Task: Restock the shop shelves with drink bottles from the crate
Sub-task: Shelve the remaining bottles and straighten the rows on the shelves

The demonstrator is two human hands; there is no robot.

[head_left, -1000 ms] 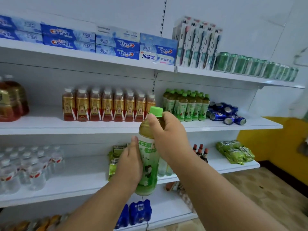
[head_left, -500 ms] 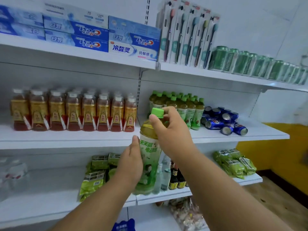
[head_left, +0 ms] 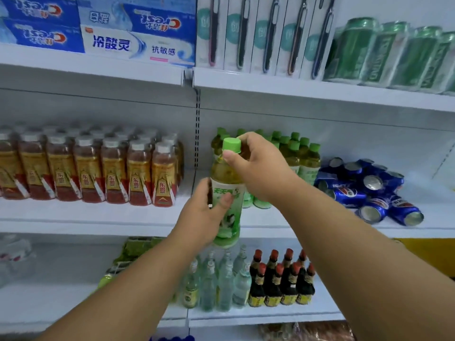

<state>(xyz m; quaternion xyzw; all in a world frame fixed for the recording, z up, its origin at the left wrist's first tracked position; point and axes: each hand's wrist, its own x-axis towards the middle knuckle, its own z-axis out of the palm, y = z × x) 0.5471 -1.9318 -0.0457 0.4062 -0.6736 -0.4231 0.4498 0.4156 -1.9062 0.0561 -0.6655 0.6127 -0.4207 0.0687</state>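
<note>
A green-capped tea bottle [head_left: 227,178] with a green and white label is held upright in front of the middle shelf [head_left: 98,217]. My left hand [head_left: 204,217] grips its lower body, thumb across the label. My right hand [head_left: 258,168] holds the neck just under the cap. Right behind it on that shelf stands a cluster of matching green-capped tea bottles [head_left: 295,156]. The crate is out of view.
Several red-and-gold drink bottles [head_left: 93,173] fill the shelf's left half. Blue cola cans [head_left: 374,190] lie piled at the right. Toothpaste boxes [head_left: 138,45], toothbrush packs and green cans [head_left: 384,52] sit above. Clear bottles [head_left: 221,279] and dark sauce bottles [head_left: 280,281] stand below.
The view has closed in on the shelves. Both hands have carried the bottle up and forward, to the front of the green tea bottles on the middle shelf.
</note>
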